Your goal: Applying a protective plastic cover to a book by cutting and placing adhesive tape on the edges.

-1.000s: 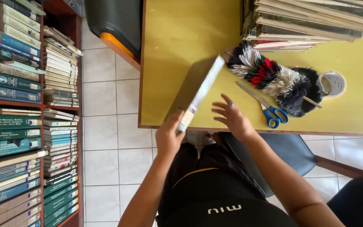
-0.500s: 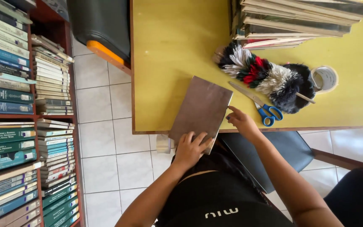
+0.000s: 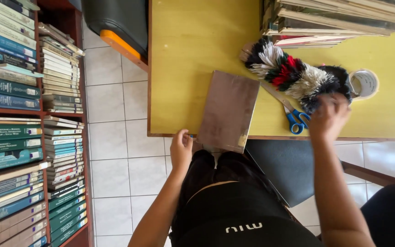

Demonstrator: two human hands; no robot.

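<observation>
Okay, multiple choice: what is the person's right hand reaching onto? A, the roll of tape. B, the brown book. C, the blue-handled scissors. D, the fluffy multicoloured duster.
D: the right hand lies over the dark end of the fluffy duster, beside the scissors and clear of the brown book.

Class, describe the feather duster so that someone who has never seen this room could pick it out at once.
Start at the yellow table and look below the stack of books at its far edge. There the feather duster lies, with the right hand reaching onto its dark end. Unlike the flat brown book, blue-handled scissors and tape roll nearby, it is fluffy, banded black, white and red.
</observation>
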